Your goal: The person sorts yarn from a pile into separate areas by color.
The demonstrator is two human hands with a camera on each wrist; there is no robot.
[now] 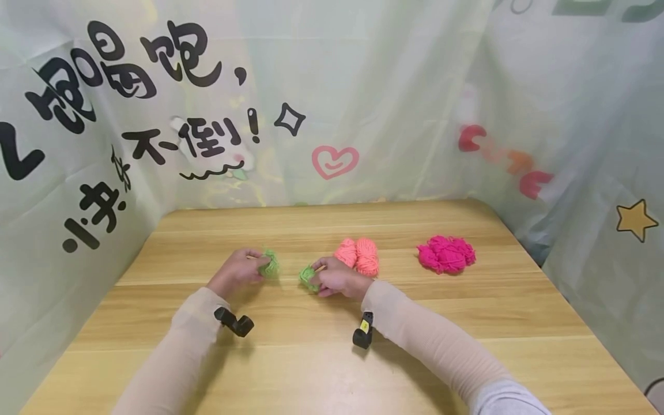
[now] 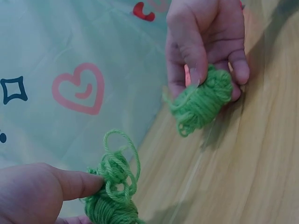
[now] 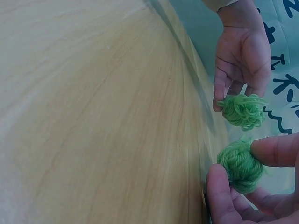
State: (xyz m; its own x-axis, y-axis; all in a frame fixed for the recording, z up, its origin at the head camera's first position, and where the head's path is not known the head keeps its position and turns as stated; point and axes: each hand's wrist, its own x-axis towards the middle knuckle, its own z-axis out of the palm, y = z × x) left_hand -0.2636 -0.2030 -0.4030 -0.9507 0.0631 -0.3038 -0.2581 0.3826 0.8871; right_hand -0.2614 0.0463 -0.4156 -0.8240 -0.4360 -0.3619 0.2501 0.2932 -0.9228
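Observation:
My left hand (image 1: 241,271) pinches a small green yarn ball (image 1: 269,264) between thumb and fingers, left of the table's middle. In the left wrist view loose loops stick up from this yarn ball (image 2: 114,191). A second green yarn ball (image 1: 308,278) is pinched by my right hand (image 1: 338,278), a short way to the right. The right wrist view shows this ball (image 3: 240,166) between thumb and fingertips, with the left hand's ball (image 3: 244,112) beyond it. The two green balls are apart. Just behind my right hand lie two coral yarn bundles (image 1: 367,257), side by side and partly hidden.
A magenta yarn heap (image 1: 447,255) lies on the right part of the wooden table (image 1: 290,374). Printed cloth (image 1: 404,104) hangs along the back and sides of the table. Each wrist carries a black camera mount (image 1: 234,321).

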